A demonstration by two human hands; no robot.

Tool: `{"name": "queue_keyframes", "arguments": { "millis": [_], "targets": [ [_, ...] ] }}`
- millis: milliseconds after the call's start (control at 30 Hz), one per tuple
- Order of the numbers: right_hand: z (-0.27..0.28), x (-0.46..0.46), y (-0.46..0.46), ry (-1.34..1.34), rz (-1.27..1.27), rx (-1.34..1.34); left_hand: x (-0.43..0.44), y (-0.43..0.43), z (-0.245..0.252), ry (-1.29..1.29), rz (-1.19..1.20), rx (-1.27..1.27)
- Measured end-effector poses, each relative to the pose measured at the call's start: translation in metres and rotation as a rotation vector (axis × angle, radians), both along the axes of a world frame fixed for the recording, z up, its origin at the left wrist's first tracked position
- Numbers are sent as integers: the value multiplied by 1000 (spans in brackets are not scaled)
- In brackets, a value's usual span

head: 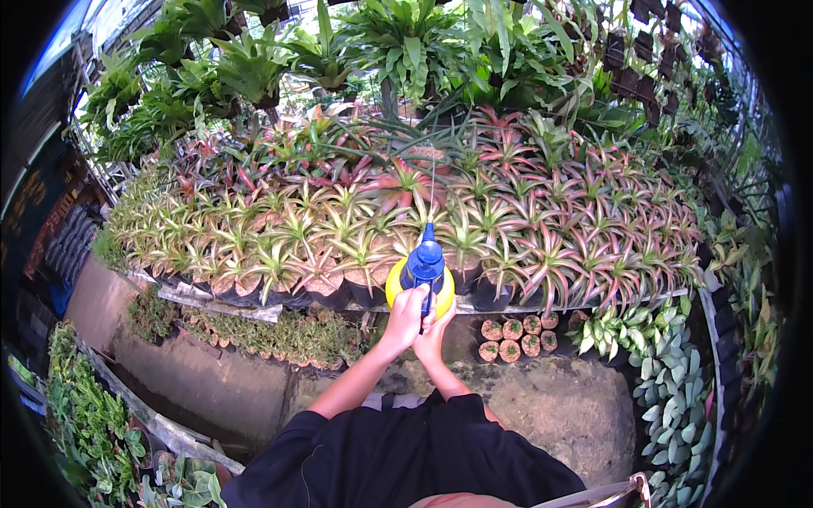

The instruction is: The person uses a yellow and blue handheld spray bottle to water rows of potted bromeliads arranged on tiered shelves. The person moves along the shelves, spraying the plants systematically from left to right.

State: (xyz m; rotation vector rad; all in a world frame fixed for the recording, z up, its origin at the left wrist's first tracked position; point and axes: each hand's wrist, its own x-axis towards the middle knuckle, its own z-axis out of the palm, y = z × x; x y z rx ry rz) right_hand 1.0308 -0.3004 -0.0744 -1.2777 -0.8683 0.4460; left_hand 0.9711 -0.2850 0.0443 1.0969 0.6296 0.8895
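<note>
A yellow pump sprayer (395,293) with a blue head (427,257) is held up in front of my chest, its nozzle pointing away from me. My left hand (406,317) is closed on the sprayer's handle and trigger area. Against the underside of the yellow bottle is my right hand (437,330), gripping it from the right; its fingers are partly hidden. A thin pale line, perhaps a jet or a wand, extends from the nozzle over potted bromeliads (362,254) with green, cream and pink leaves, which crowd a raised bench.
Staghorn and bird's-nest ferns (406,44) hang beyond the bench. Under its front edge (219,305) stand small potted seedlings (509,349) and low plants (286,336). Leafy plants (673,394) border the right side, others (89,394) the lower left. Concrete floor (552,406) lies near me.
</note>
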Motion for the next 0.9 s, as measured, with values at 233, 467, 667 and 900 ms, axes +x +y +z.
{"name": "queue_keyframes", "arguments": {
  "millis": [233,467,667,900],
  "targets": [
    [1,7,10,-34,2,-11,4,5,8,-17,31,60],
    [-16,3,19,19,85,-4,4,16,0,-24,81,24],
    [-18,10,18,1,15,-37,10,20,-4,29,-4,17],
    [-10,24,11,-29,-77,-66,23,20,0,17,-84,-3]
  ]
}}
